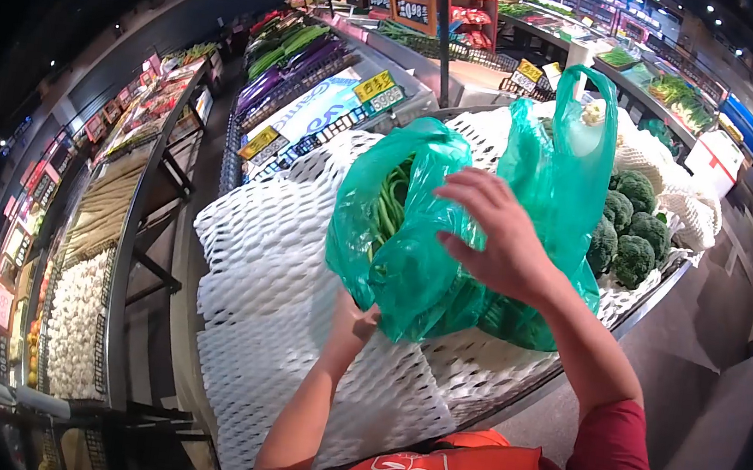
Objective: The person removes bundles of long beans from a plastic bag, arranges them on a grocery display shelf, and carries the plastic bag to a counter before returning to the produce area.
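Note:
A green plastic bag (428,273) with long green beans (391,201) showing through its opening lies in front of me on white foam netting (266,306). My left hand (353,323) is closed on the bag's lower left edge, its fingertips partly hidden by the plastic. Over the bag's right side is my right hand (497,235), open, thumb and fingers apart. Whether its fingers touch the plastic I cannot tell. Directly behind and to the right stands a second green plastic bag (577,184), its handle loop upright; its contents are mostly hidden.
Several broccoli heads (637,232) sit at the stand's right edge. Price signs (379,91) and a crate of purple and green vegetables (294,59) are behind on the left. A shelf along the left aisle holds white bulbs (77,322) and long pale roots (106,200).

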Action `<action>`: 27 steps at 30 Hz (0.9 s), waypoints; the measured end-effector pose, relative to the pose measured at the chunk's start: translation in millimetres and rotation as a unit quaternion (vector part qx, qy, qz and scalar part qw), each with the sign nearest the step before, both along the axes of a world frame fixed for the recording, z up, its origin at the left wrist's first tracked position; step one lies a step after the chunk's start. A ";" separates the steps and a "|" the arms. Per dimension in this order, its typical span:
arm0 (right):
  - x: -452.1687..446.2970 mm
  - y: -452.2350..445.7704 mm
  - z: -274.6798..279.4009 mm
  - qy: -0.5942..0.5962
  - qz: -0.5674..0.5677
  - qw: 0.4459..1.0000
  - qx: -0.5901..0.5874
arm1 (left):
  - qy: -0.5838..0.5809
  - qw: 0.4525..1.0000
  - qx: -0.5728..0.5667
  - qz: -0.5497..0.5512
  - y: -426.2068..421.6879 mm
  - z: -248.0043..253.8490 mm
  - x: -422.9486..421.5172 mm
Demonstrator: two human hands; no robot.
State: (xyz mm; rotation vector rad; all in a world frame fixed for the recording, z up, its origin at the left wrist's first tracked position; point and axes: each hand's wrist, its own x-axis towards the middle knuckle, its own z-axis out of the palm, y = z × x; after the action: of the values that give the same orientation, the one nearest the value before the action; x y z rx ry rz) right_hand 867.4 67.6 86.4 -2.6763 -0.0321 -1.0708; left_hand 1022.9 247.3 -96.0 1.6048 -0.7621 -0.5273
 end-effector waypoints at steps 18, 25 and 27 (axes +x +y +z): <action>-67.8 -60.0 -60.2 0.265 0.012 0.941 -0.212 | -0.289 0.899 0.070 -0.320 -48.2 70.0 -49.8; -57.7 -41.3 -71.8 0.210 -0.031 0.965 -0.155 | -0.249 0.905 0.141 -0.315 -45.5 68.1 -44.6; -48.6 -37.4 -64.3 0.269 -0.005 0.947 -0.178 | -0.376 0.859 0.145 -0.315 -47.8 77.4 -56.0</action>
State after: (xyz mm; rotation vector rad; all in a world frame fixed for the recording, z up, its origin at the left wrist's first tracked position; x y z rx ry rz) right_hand 818.7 30.3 22.1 -3.2034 -0.1193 -0.3216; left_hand 966.9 199.5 -18.6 1.8361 -1.9172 -0.4754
